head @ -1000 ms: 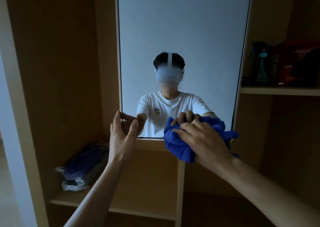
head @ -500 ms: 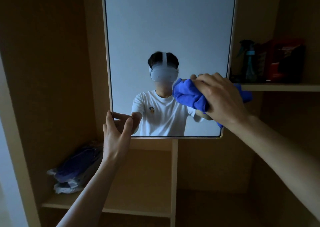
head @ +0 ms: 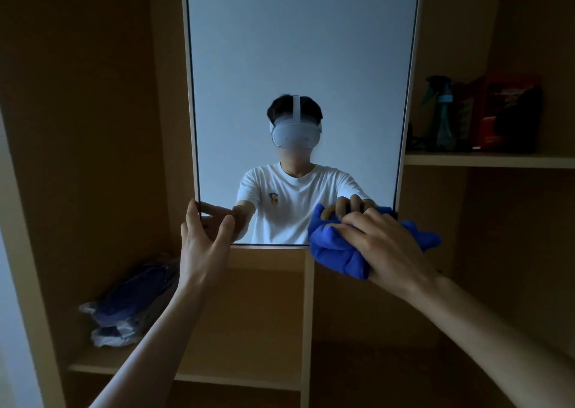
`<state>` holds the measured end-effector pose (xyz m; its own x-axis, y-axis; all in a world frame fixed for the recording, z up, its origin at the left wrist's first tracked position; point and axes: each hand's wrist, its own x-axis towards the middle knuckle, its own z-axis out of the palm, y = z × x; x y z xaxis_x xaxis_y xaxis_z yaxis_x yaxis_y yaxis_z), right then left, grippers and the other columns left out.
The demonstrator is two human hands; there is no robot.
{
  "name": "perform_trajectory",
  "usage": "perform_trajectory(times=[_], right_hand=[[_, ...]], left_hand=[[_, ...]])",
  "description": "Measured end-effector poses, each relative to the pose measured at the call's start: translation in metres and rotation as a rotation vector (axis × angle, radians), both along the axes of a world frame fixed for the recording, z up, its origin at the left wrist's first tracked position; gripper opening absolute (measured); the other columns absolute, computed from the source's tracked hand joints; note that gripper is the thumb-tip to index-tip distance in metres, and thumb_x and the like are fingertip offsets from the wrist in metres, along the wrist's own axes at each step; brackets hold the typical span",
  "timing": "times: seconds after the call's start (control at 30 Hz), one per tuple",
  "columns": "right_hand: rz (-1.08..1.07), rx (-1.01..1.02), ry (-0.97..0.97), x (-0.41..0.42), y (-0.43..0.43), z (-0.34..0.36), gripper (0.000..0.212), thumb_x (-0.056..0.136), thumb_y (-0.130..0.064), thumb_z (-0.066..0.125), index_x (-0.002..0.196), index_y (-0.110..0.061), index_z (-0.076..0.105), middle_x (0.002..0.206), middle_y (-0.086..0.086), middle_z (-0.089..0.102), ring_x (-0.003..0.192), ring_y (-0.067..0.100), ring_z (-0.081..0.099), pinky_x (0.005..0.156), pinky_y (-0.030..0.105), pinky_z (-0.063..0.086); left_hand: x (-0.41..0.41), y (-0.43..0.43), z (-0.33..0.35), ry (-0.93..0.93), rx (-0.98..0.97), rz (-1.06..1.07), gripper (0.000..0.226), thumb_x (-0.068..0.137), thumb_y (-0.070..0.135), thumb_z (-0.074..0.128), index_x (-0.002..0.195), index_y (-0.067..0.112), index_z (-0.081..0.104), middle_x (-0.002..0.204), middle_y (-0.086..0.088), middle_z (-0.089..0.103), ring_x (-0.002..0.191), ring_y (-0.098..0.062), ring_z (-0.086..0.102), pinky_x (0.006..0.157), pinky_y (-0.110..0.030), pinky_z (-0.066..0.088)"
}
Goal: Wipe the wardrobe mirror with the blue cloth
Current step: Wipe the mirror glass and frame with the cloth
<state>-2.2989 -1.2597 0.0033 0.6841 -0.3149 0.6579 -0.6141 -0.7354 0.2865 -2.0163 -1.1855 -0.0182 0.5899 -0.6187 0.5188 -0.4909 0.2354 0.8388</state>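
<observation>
At the lower right corner of the tall, pale-framed wardrobe mirror [head: 298, 65], the crumpled bright blue cloth [head: 339, 252] sits pressed to the glass, spilling over the bottom edge and past the right frame. On my feed I find no writing I can read. The white T-shirt in the reflection has one small coloured chest graphic, too small to make out, and the red printed package [head: 504, 112] on the upper right wooden shelf [head: 485, 160] is too dim for its label.

The right hand [head: 382, 246] is closed around the cloth, fingers curled over the bunched fabric and knuckles toward me. The left hand [head: 202, 239] is spread wide and grips the mirror's lower left corner, with the thumb tip on the glass face and the fingers running up along the left edge. I cannot tell whether those fingers wrap behind the frame.

By count I see two hands, one cloth and one mirror. One teal spray bottle [head: 440, 115] stands upright just left of the red package. Plastic-wrapped dark blue bundles [head: 130, 308] lie stacked on the lower left wooden shelf [head: 102, 364], though how many I cannot tell. One pale vertical divider [head: 306, 314] drops from below the mirror's bottom edge.
</observation>
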Motion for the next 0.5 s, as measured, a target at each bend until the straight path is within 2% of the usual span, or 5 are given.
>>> perform_trajectory(times=[0.13,0.33,0.5], right_hand=[[-0.050,-0.081,-0.043,-0.001,-0.001,0.031,0.053,0.082,-0.010,0.070,0.132,-0.020,0.055,0.114,0.003,0.058,0.096,0.026,0.054,0.080,0.047,0.049],[-0.141,-0.234,-0.270,-0.019,-0.009,0.087,0.034,0.080,-0.005,0.070,0.113,-0.011,0.062,0.104,0.006,0.060,0.087,0.030,0.054,0.072,0.045,0.046],[-0.100,-0.227,-0.289,-0.017,-0.011,0.047,0.022,0.093,-0.013,0.064,0.115,-0.008,0.062,0.100,0.006,0.058,0.084,0.026,0.052,0.076,0.041,0.045]], left_hand=[[-0.004,-0.001,0.007,0.029,0.015,0.020,0.079,0.102,0.041,0.057,0.164,0.020,0.013,0.162,-0.013,0.030,0.146,-0.032,0.037,0.113,-0.046,0.036],[-0.004,-0.002,0.007,0.009,0.036,0.025,0.080,0.102,0.040,0.058,0.164,0.019,0.012,0.162,-0.014,0.029,0.146,-0.034,0.037,0.115,-0.049,0.036],[0.001,-0.002,0.003,-0.026,0.060,0.034,0.082,0.101,0.043,0.058,0.165,0.023,0.010,0.161,-0.013,0.032,0.143,-0.035,0.041,0.113,-0.054,0.041]])
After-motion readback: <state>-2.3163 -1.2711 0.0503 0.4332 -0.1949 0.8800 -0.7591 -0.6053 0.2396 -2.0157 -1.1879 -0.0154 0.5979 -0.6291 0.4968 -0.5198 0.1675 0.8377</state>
